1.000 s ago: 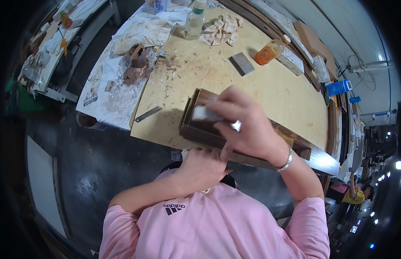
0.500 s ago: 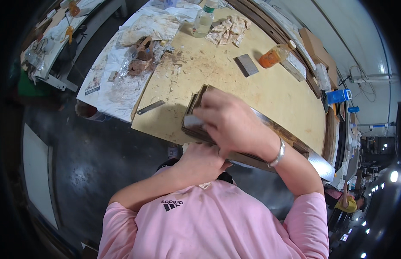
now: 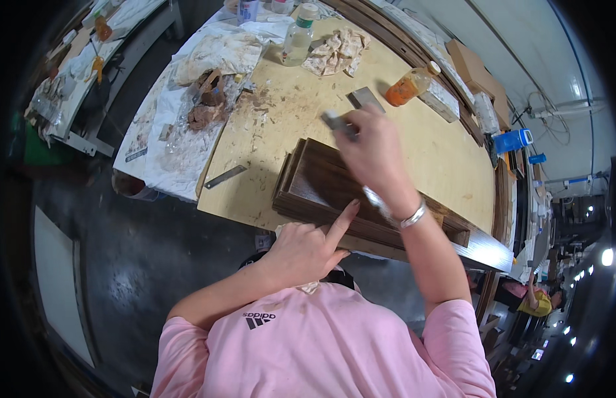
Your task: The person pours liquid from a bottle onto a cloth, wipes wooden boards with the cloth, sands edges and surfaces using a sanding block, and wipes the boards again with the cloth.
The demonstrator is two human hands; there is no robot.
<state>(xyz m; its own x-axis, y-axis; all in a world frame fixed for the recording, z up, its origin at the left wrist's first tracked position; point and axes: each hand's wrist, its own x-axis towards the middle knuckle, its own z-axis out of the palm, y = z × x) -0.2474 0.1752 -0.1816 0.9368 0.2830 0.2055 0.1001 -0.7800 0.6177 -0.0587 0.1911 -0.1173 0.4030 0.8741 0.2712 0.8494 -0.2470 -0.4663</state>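
Planks of dark brown wood point(image 3: 306, 174) lie stacked at the near edge of a pale tabletop point(image 3: 447, 159), running slantwise from the middle toward the right. Right hand point(image 3: 373, 149) is raised over the far side of the stack, its fingers closed around a small grey block point(image 3: 341, 125) with a whitish end; the block is slightly blurred, so its exact shape is hard to judge. A silver bracelet point(image 3: 414, 213) circles that wrist. Left hand point(image 3: 304, 251) is at the near side of the stack, apart from the right, with its index finger stretched onto the wood; whether its other fingers grip anything cannot be told.

Just beyond the right hand lies a flat grey slab point(image 3: 361, 98), near a bottle with orange contents point(image 3: 404, 89). Farther back stand a clear bottle point(image 3: 296, 45) and, next to it, a crumpled stained cloth point(image 3: 340, 53). A narrow metal strip point(image 3: 225, 177) lies to the left of the stack, and beyond it a brown lump point(image 3: 205, 118) sits on white sheeting point(image 3: 158, 149).
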